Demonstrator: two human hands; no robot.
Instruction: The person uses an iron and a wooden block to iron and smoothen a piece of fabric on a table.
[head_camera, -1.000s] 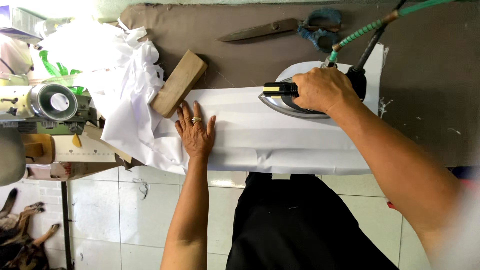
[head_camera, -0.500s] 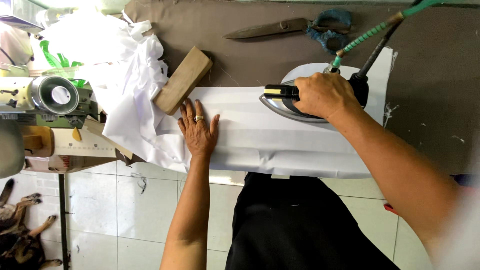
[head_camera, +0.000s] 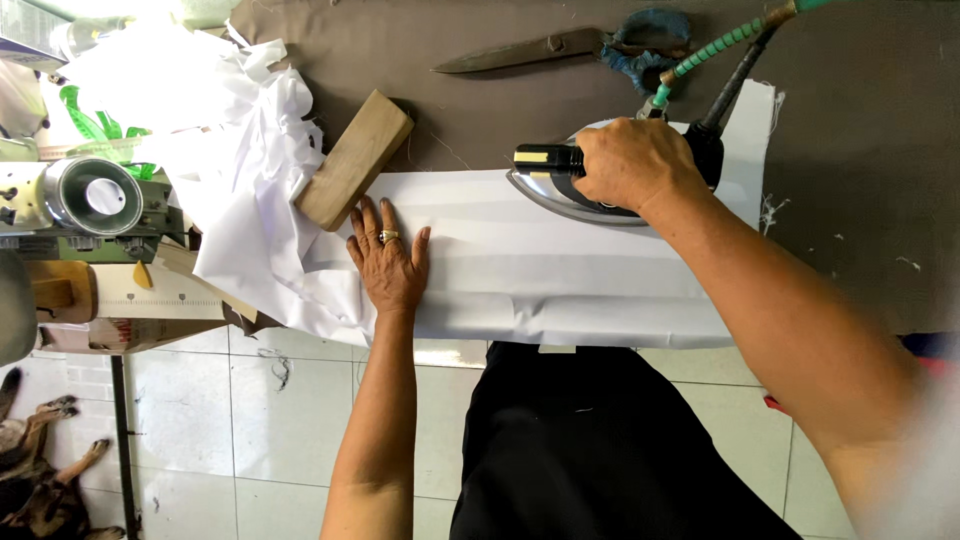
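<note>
A sewing machine (head_camera: 95, 200) sits at the left edge, beside a heap of crumpled white cloth (head_camera: 215, 150) and a wooden block (head_camera: 353, 160). The left hand (head_camera: 388, 262) lies flat, fingers spread loose, pressing the folded white fabric strip (head_camera: 560, 265) on the brown table (head_camera: 860, 200). The right hand (head_camera: 632, 165) is clenched around the iron (head_camera: 560, 180) standing on that strip. Scissors (head_camera: 570, 45) lie beyond.

Head view, close, straight down

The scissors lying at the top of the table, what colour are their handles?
The scissors' handles are wrapped in blue, seen in the head view.
</note>
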